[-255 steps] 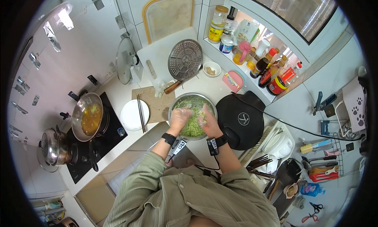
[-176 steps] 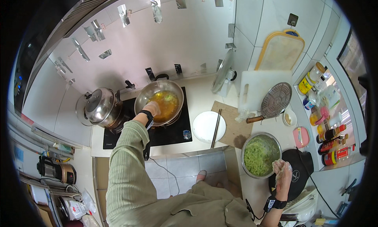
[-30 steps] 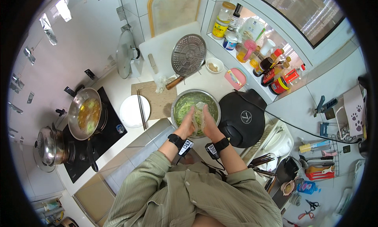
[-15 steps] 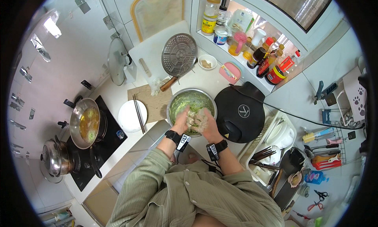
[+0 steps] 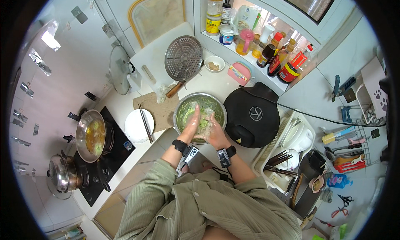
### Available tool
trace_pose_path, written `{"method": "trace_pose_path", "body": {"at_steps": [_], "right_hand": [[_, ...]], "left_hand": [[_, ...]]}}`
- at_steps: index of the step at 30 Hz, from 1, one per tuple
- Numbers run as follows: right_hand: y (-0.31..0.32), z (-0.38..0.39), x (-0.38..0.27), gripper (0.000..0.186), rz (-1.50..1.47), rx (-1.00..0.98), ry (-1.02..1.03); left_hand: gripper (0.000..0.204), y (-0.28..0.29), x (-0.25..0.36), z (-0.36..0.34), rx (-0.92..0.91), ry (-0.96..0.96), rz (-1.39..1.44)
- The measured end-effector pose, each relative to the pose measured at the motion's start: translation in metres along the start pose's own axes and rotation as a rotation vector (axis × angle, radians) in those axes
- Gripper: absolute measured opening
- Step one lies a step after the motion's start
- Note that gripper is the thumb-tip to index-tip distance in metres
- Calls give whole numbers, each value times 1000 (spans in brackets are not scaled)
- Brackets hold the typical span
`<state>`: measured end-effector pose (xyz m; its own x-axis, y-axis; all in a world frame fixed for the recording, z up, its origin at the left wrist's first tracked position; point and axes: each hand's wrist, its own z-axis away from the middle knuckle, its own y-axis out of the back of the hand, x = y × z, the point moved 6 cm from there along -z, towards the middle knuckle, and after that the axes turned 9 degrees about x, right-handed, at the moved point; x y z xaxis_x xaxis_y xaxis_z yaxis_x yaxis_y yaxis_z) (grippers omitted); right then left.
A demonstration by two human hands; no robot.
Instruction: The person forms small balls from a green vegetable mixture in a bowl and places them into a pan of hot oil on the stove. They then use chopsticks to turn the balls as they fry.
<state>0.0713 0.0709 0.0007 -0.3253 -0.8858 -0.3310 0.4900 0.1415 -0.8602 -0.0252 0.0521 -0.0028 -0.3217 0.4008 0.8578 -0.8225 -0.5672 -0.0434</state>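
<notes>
Both hands are over a steel bowl (image 5: 223,108) of shredded green vegetable mixture (image 5: 189,111), and wet, pale batter coats the fingers. My left hand (image 5: 193,122) is on the bowl's left side, edge-on, with straight fingers pointing away from me. My right hand (image 5: 213,134) curves inward at the near right, cupping a clump of the green mixture (image 5: 203,125) against its palm. The clump lies between the two hands. Some right fingertips are hidden by the mixture. Thin, clear plastic seems to cover the hands.
Left of the bowl are a white plate (image 5: 134,125) with chopsticks (image 5: 146,123) and a wooden board (image 5: 163,115). A frying pan (image 5: 83,134) with yellow liquid sits on the black hob (image 5: 118,152). A black lidded appliance (image 5: 266,111) stands close right, beside a dish rack (image 5: 260,159).
My left hand has straightened and turned edge-on. My right hand has drawn slightly nearer to me and curled around the green clump. The whole view has shifted a little.
</notes>
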Motion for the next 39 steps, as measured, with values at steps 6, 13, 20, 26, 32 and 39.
{"method": "trace_pose_path", "body": {"at_steps": [6, 13, 20, 26, 32, 39], "right_hand": [[9, -9, 2, 51, 64, 213, 135], [34, -30, -1, 41, 42, 198, 185], [52, -51, -4, 50, 176, 346, 101], [47, -65, -4, 53, 166, 264, 91], [20, -42, -12, 59, 395, 116, 213], [5, -17, -20, 74, 622, 203, 283]], "left_hand": [[99, -13, 16, 14, -190, -91, -1], [100, 23, 29, -3, -42, -112, 254], [91, 31, 16, -1, -80, -53, 363], [73, 22, -10, -1, -78, 61, 520], [64, 3, -29, 3, -253, 203, 613], [58, -2, -47, -9, -49, 297, 657]]}}
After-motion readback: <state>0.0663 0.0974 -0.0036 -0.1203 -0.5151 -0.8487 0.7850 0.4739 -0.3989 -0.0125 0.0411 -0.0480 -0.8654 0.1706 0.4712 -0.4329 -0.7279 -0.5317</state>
